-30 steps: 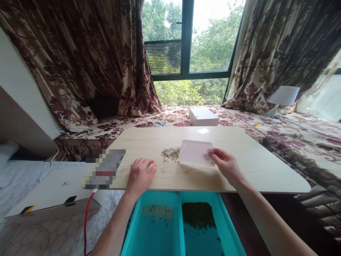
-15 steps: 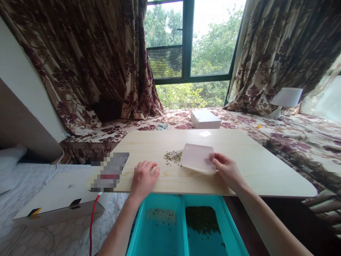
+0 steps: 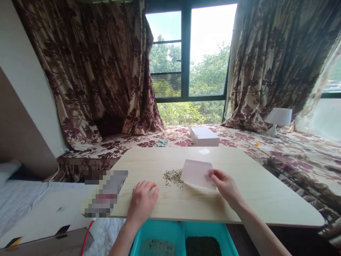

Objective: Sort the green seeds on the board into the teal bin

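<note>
Between thumb and fingers, my right hand (image 3: pixel 225 186) grips the right edge of a pale, translucent plastic scraper (image 3: pixel 198 173) with rounded corners. The scraper is tilted over the table, its left edge beside a loose patch of small greenish beans (image 3: pixel 172 176), which look like mung beans. My left hand (image 3: pixel 144 201) rests palm down near the table's front edge, left of the beans, its thumb apart from the fingers and nothing held. Below the edge, a turquoise two-compartment bin (image 3: pixel 183 234) holds pale grains (image 3: pixel 158 246) on the left and dark green beans (image 3: pixel 203 245) on the right.
On the light wooden table (image 3: pixel 266 199), a pixelated flat device (image 3: pixel 106 195) with a red cable (image 3: pixel 86 236) lies at the left. Behind stand a white box (image 3: pixel 204 137) and a lamp (image 3: pixel 279 117) on a floral-covered ledge. A carton (image 3: pixel 53 220) is at the lower left.
The view has tilted upward, so the table sits lower in the picture and less of the bin shows. Both hands and the scraper keep nearly the same places on the table.
</note>
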`<state>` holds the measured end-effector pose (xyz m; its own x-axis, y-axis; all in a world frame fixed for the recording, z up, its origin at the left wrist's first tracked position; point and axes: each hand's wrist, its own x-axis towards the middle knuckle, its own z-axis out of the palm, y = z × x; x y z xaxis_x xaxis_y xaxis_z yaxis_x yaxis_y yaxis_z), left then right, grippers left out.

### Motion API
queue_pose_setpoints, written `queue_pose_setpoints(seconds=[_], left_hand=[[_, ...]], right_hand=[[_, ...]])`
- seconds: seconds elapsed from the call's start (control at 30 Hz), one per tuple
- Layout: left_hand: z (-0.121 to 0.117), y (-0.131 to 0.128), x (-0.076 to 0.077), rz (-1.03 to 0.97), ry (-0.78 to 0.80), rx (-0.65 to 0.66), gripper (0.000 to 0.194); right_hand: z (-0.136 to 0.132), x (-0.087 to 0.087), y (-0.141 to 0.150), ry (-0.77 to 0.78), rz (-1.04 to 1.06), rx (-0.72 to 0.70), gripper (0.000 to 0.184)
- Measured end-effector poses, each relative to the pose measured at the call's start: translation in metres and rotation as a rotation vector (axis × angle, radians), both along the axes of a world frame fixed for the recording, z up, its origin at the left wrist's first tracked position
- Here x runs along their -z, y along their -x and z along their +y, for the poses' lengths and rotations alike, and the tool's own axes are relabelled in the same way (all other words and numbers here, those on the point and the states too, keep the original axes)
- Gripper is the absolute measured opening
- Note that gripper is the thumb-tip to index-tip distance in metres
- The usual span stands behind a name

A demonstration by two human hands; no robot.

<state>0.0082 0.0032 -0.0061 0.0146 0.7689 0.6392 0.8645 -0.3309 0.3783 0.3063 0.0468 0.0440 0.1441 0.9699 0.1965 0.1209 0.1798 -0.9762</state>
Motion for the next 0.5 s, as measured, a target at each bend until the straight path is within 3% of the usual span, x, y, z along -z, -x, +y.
queue_pose_setpoints(seconds=[0.23,0.5], left_hand=[[0.0,0.002,0.001,-0.002,0.025,-0.003,0.013],[-0.001,0.001,-0.002,0.003,0.028,0.0,0.012]], right_hand=[[-0.016,-0.006,-0.006,0.024,-0.006,-0.025,0.027],[-0.016,0.001,-0.022,0.022,0.018,0.081,0.025]])
